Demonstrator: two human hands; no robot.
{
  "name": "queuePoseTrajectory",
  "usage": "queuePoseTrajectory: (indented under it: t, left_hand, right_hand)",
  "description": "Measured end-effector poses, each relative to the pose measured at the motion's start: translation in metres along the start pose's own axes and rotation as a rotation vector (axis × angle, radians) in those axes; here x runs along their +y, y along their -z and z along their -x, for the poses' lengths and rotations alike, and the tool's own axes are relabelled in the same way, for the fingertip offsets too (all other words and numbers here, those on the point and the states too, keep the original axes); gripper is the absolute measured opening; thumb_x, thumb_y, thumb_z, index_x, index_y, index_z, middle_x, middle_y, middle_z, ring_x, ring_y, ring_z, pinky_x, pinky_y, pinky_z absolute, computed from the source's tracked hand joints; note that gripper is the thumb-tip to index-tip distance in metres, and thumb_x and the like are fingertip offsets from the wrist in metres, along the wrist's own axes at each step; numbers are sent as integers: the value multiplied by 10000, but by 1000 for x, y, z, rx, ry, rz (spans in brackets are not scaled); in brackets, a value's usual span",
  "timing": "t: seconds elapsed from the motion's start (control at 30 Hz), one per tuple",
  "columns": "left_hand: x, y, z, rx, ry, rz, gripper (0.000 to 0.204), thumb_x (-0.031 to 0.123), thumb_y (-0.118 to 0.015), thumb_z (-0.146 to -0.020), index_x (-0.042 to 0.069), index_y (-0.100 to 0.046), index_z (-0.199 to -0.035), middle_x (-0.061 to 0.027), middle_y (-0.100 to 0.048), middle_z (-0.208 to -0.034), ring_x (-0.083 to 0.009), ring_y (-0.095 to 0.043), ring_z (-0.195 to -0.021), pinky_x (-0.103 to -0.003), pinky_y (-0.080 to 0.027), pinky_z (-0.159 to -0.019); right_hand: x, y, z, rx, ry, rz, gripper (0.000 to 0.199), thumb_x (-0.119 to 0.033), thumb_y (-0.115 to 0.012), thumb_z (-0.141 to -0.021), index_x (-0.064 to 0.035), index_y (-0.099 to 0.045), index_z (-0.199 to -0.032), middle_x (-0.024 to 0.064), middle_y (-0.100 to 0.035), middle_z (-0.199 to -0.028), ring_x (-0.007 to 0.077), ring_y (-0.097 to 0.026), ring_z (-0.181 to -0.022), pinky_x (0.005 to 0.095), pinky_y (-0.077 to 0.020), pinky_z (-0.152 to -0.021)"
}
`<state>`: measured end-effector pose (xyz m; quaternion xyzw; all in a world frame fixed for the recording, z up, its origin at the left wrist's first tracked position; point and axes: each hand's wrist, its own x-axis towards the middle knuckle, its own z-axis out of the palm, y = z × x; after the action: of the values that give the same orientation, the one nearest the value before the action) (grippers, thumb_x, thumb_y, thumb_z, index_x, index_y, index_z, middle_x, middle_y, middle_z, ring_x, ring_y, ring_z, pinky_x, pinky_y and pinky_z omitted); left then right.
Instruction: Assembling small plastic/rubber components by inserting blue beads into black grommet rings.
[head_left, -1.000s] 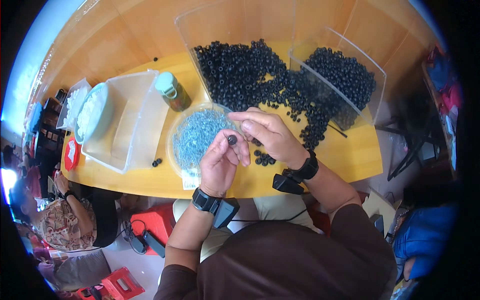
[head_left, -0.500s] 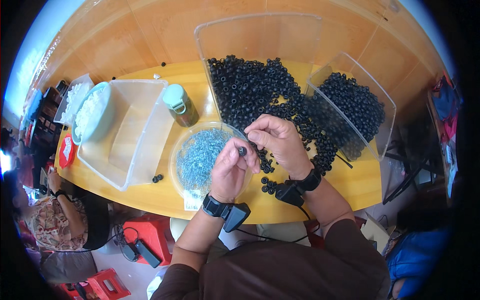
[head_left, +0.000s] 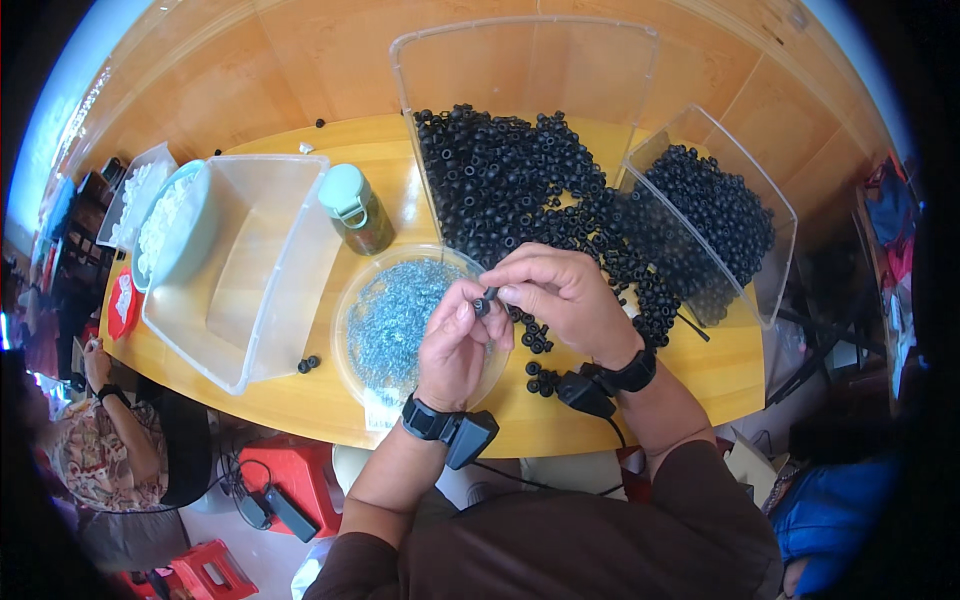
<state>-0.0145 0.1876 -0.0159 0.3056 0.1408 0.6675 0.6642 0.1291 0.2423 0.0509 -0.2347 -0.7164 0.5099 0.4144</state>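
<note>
My left hand [head_left: 452, 345] is closed in a pinch around a small black ring-shaped part [head_left: 483, 304] in front of me. Its fingers sit over the right side of a round clear tray [head_left: 347, 300] of small shiny bluish-clear pieces [head_left: 395, 318]. My right hand [head_left: 562, 296] meets it from the right, thumb and forefinger pinched together at the top of the black part. Whatever lies between the right fingertips is too small to make out. Loose black parts [head_left: 540, 378] lie beneath and beside my right hand.
Behind my hands a large clear bin [head_left: 400, 60] spills black parts [head_left: 510, 170]. A smaller clear bin [head_left: 790, 240] of them leans at right. Leftward stand a lidded bottle [head_left: 356, 212], a clear box [head_left: 220, 270] and a bowl [head_left: 195, 230] of white pieces. A person [head_left: 120, 440] sits at left.
My right hand has come down and slightly right, its fingertips now at the black part. My left hand stays near the same place, with the black part turned in its fingers.
</note>
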Motion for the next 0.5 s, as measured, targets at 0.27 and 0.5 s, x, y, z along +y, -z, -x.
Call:
queuePoseTrajectory:
  t: [0.27,0.5]
  left_hand:
    - [-2,5,0,-32,27,-14,327,341,-546,-930,26,-518,-1015,-74,-516,-839,-176,-525,-718,-313,-477,-639]
    - [-4,8,0,5,19,53,304,325,-537,-937,35,-522,-1025,-69,-512,-831,-183,-517,-709,-314,-480,-626]
  right_hand:
    - [7,1,1,-15,-152,-90,124,-11,-569,-893,31,-674,-945,57,-658,-812,105,-643,-686,225,-524,-585]
    - [10,-2,1,-6,-178,-173,108,-36,-578,-904,40,-650,-930,63,-657,-760,96,-632,-667,231,-523,-569]
